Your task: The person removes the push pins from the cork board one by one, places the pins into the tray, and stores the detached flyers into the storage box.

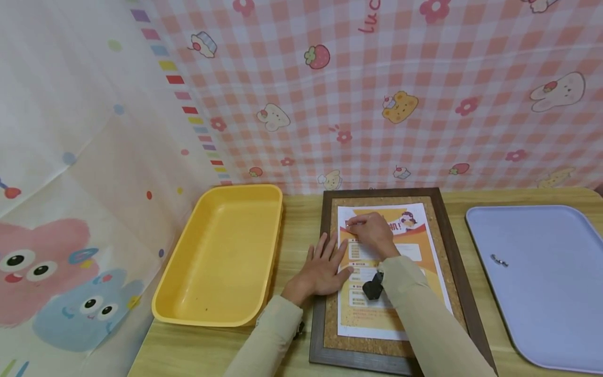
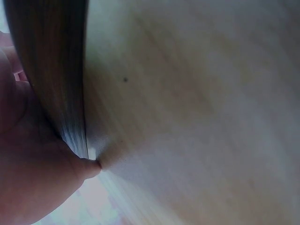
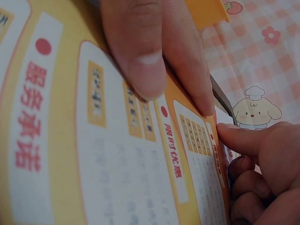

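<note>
A printed orange-and-white poster (image 1: 386,319) lies on a cork board (image 1: 440,235) with a dark wooden frame (image 1: 452,251). My left hand (image 1: 325,269) rests with spread fingers across the frame's left side and the poster's left edge. In the left wrist view, its palm sits against the frame's side (image 2: 51,70). Near the poster's upper left corner, my right hand (image 1: 377,235) pinches a small silvery pin (image 1: 347,225), mostly hidden by the fingertips. The right wrist view shows the right hand (image 3: 276,173) with curled fingers at the paper, beyond the left hand's fingers (image 3: 140,51).
To the left stands a deep yellow tray (image 1: 221,251). On the right, a pale purple tray (image 1: 551,293) holds several small silvery pieces (image 1: 499,260). The wooden table (image 1: 294,230) meets a pink checked cloth (image 1: 358,104) behind the board.
</note>
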Demonstrator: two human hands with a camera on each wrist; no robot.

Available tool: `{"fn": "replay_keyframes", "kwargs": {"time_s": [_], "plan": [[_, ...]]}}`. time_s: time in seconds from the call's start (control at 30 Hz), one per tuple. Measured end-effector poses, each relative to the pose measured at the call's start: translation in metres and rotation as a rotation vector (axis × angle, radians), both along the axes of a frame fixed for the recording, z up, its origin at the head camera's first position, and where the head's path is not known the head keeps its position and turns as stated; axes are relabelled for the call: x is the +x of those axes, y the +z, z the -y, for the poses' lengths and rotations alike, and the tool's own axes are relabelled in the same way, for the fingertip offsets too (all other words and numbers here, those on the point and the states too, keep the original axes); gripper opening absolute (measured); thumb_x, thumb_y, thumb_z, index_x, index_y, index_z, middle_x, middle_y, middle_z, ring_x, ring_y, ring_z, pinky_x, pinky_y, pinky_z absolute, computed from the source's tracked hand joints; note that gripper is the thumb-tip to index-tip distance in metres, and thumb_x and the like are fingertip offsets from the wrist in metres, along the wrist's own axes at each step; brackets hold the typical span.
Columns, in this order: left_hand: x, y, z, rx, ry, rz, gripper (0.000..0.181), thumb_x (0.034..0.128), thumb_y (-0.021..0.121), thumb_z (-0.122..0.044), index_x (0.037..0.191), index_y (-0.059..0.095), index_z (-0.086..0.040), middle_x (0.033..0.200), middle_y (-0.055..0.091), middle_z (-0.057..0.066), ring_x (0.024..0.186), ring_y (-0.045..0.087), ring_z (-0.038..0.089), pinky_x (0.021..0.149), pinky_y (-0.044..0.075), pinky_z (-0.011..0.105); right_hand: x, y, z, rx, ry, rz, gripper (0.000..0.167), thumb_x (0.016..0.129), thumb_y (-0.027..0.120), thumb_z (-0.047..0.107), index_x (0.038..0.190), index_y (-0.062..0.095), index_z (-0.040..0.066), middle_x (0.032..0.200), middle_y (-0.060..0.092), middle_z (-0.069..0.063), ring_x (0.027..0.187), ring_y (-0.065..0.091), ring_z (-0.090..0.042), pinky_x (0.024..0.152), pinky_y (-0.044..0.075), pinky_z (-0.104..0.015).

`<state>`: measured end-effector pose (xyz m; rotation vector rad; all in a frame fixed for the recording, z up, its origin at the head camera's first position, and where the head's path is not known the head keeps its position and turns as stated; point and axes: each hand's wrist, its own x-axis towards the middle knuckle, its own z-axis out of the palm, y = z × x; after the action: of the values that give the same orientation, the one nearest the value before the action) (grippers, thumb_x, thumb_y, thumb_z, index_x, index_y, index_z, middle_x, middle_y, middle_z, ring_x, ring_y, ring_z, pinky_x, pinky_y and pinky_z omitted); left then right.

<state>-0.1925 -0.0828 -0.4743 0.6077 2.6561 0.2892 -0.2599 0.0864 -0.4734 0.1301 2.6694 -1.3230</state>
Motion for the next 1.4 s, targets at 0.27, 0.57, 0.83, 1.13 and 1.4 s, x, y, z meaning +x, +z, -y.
{"fn": "replay_keyframes", "kwargs": {"time_s": [0.27,0.57,0.83,1.13,1.4], "plan": [[0.0000,-0.0004,-0.0001,0.001,0.000,-0.002,0.066,0.1058,0.026,-0.052,0.161,0.003,-0.024,0.167,-0.012,0.002,0.152,-0.019,0.024,0.122,0.002,0.055,-0.0009,-0.0020,-0.0006,0.000,-0.001,-0.006,0.021,0.092,0.069,0.024,0.107,0.079,0.013,0.121,0.071,-0.009,0.108,0.064,-0.028,0.088,0.049,-0.043],[0.0002,-0.0007,0.0003,-0.001,0.000,0.001,0.067,0.1057,0.026,-0.052,0.161,0.002,-0.025,0.167,-0.012,0.002,0.151,-0.019,0.024,0.122,0.001,0.055,-0.0008,-0.0026,-0.0003,-0.014,-0.002,0.001,0.022,0.093,0.069,0.024,0.107,0.079,0.012,0.124,0.070,-0.010,0.117,0.061,-0.030,0.094,0.047,-0.046],[0.0002,-0.0001,0.0002,0.002,0.000,0.003,0.067,0.1056,0.025,-0.053,0.161,0.002,-0.025,0.167,-0.013,0.001,0.151,-0.019,0.023,0.122,0.001,0.055,-0.0003,-0.0028,-0.0002,-0.010,-0.008,-0.012,0.022,0.092,0.069,0.025,0.106,0.080,0.012,0.122,0.070,-0.010,0.115,0.062,-0.029,0.092,0.048,-0.045],[-0.0002,-0.0012,0.0000,-0.007,0.001,0.002,0.067,0.1055,0.025,-0.054,0.161,0.001,-0.025,0.167,-0.014,0.001,0.151,-0.020,0.023,0.122,0.001,0.055,0.0002,-0.0019,-0.0005,-0.013,-0.012,-0.011,0.021,0.092,0.070,0.025,0.105,0.080,0.012,0.120,0.071,-0.009,0.104,0.064,-0.026,0.085,0.048,-0.041],[-0.0002,-0.0010,0.0004,0.002,0.002,0.005,0.067,0.1055,0.025,-0.053,0.161,0.002,-0.026,0.167,-0.014,0.001,0.151,-0.020,0.023,0.122,0.001,0.055,-0.0005,-0.0029,-0.0003,-0.002,-0.014,-0.025,0.019,0.092,0.070,0.024,0.103,0.080,0.013,0.111,0.074,-0.007,0.089,0.064,-0.022,0.076,0.044,-0.034]]}}
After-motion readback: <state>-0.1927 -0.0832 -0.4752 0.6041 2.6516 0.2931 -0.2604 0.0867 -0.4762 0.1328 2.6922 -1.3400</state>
